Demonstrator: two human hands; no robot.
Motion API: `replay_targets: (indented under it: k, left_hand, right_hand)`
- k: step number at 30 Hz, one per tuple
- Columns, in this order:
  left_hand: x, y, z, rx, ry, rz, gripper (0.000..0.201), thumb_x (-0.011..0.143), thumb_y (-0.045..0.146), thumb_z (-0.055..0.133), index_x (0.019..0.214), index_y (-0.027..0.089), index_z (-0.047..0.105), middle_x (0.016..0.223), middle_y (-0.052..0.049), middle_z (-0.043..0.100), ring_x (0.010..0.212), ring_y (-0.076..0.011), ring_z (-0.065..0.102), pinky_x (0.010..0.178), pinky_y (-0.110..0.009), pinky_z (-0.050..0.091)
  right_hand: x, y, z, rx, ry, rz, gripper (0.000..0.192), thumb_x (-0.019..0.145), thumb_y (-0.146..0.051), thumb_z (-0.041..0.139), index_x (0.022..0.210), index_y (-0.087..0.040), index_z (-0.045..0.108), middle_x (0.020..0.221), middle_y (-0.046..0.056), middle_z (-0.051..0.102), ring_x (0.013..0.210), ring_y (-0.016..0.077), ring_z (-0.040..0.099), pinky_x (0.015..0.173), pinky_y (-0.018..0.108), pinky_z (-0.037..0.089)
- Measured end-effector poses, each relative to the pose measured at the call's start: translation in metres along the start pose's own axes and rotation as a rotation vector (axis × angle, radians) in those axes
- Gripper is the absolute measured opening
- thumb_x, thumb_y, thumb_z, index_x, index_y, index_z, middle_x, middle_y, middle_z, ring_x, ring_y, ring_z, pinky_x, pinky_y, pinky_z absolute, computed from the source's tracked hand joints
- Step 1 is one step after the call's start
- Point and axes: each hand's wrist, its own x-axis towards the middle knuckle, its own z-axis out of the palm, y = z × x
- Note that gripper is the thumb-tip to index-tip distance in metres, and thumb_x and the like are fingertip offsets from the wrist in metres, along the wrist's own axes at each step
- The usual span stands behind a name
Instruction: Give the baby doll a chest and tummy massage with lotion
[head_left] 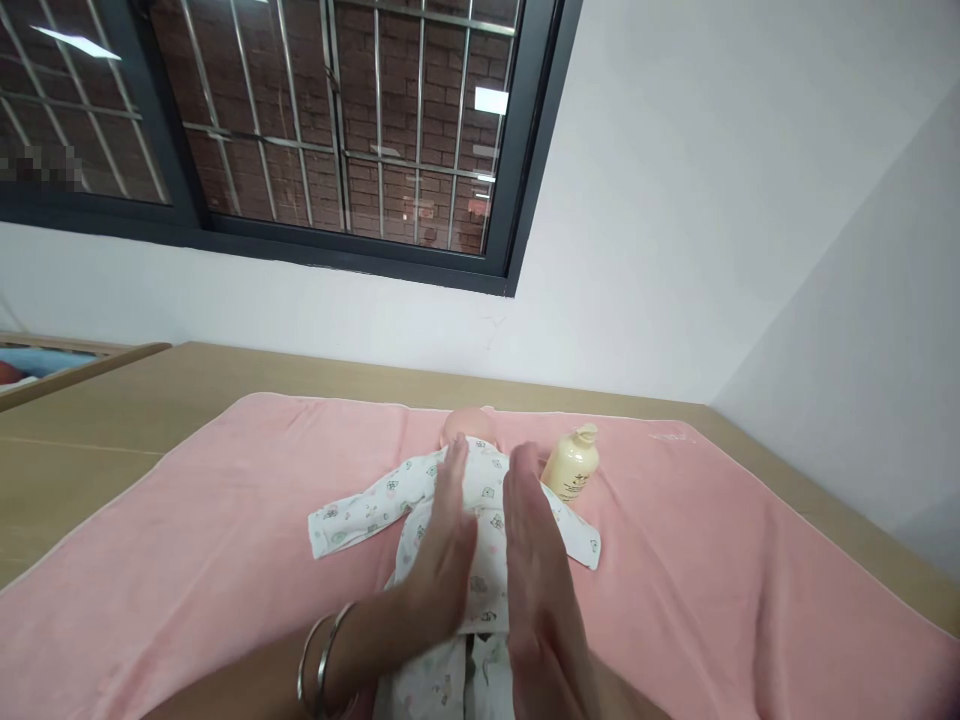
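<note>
A baby doll (486, 490) lies on its back on a pink blanket (255, 480), its head at the far end and its arms spread to both sides. It wears a white top and trousers with a small print. Above its body I hold my left hand (441, 560) and my right hand (536, 570) upright, palms facing each other with a gap between them. The fingers of both are stretched out, and neither holds anything. Just right of the doll's shoulder, a pale yellow pump bottle (574, 462) leans on the blanket. My forearms hide part of the doll's legs.
Beneath the blanket is a wooden surface (150, 410) that meets a white wall (637, 200). A dark-framed window (360, 255) with metal bars is above it. At the far left, a wooden rail (82, 372) borders something blue (45, 360).
</note>
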Motion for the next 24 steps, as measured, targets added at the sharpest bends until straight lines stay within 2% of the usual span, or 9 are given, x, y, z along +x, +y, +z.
replay_targets:
  k: [2,3,5,8,11,13,16,21,24]
  left_hand:
    - [0.026,-0.022,0.000,-0.037,0.151,-0.217,0.060,0.107,0.049,0.029,0.163,0.027,0.021,0.172,-0.007,0.023,0.160,-0.0259,0.016,0.130,-0.053,0.021]
    - [0.038,-0.034,0.000,-0.051,0.233,-0.302,0.060,0.107,0.048,0.030,0.160,0.022,0.028,0.170,-0.011,0.028,0.158,-0.0273,0.023,0.128,-0.053,0.026]
    - [0.054,-0.058,0.001,-0.040,0.282,-0.369,0.053,0.105,0.044,0.034,0.147,0.014,0.047,0.159,-0.017,0.047,0.151,-0.0294,0.040,0.125,-0.053,0.031]
    - [0.060,-0.088,0.004,-0.009,0.262,-0.324,0.047,0.103,0.040,0.036,0.136,0.013,0.057,0.144,-0.017,0.061,0.137,-0.0287,0.055,0.121,-0.052,0.038]
    - [0.054,-0.106,0.009,0.048,0.255,-0.291,0.045,0.102,0.038,0.037,0.130,0.014,0.061,0.138,-0.017,0.065,0.131,-0.0281,0.060,0.118,-0.052,0.041]
    - [0.050,-0.112,0.012,0.088,0.259,-0.264,0.043,0.101,0.037,0.037,0.128,0.015,0.062,0.137,-0.016,0.066,0.130,-0.0278,0.061,0.117,-0.051,0.042]
    - [0.048,-0.116,0.014,0.147,0.264,-0.243,0.044,0.100,0.035,0.037,0.127,0.014,0.064,0.135,-0.017,0.068,0.127,-0.0290,0.062,0.116,-0.053,0.042]
    - [0.049,-0.118,0.014,0.183,0.266,-0.245,0.045,0.100,0.036,0.037,0.127,0.013,0.064,0.134,-0.017,0.068,0.127,-0.0306,0.062,0.115,-0.054,0.043]
    - [0.048,-0.118,0.015,0.158,0.280,-0.215,0.046,0.102,0.038,0.034,0.126,0.013,0.065,0.133,-0.017,0.068,0.128,-0.0289,0.062,0.116,-0.052,0.043]
  right_hand:
    - [0.018,0.015,0.000,0.011,-0.058,0.047,0.054,0.109,-0.041,0.033,0.163,-0.036,0.024,0.166,-0.001,0.035,0.155,0.0232,0.027,0.126,0.049,0.034]
    - [0.027,0.024,0.003,-0.020,-0.119,0.092,0.049,0.109,-0.037,0.035,0.157,-0.034,0.039,0.160,0.000,0.046,0.152,0.0240,0.035,0.125,0.051,0.034]
    - [0.040,0.048,0.015,-0.133,-0.244,0.230,0.046,0.106,-0.029,0.038,0.150,-0.024,0.051,0.153,0.007,0.055,0.147,0.0262,0.044,0.123,0.052,0.038]
    - [0.046,0.084,0.037,-0.302,-0.387,0.186,0.049,0.103,-0.020,0.037,0.148,-0.011,0.053,0.156,0.014,0.049,0.152,0.0291,0.036,0.126,0.054,0.029]
    - [0.041,0.109,0.049,-0.368,-0.495,0.039,0.049,0.103,-0.018,0.037,0.148,-0.013,0.053,0.154,0.012,0.052,0.152,0.0271,0.035,0.128,0.054,0.022]
    - [0.041,0.119,0.048,-0.394,-0.509,0.036,0.048,0.105,-0.022,0.037,0.150,-0.018,0.052,0.155,0.008,0.051,0.153,0.0254,0.034,0.128,0.054,0.019]
    - [0.046,0.126,0.040,-0.452,-0.513,0.150,0.050,0.107,-0.036,0.038,0.155,-0.020,0.046,0.163,0.008,0.040,0.156,0.0256,0.027,0.128,0.055,0.019]
    - [0.047,0.117,0.042,-0.667,-0.417,0.473,0.066,0.107,-0.044,0.036,0.157,0.000,0.036,0.162,0.024,0.034,0.155,0.0330,0.028,0.126,0.053,0.024]
    - [0.035,0.103,0.056,-0.767,-0.389,0.457,0.061,0.106,-0.033,0.038,0.154,0.003,0.039,0.160,0.028,0.036,0.153,0.0373,0.030,0.126,0.055,0.024]
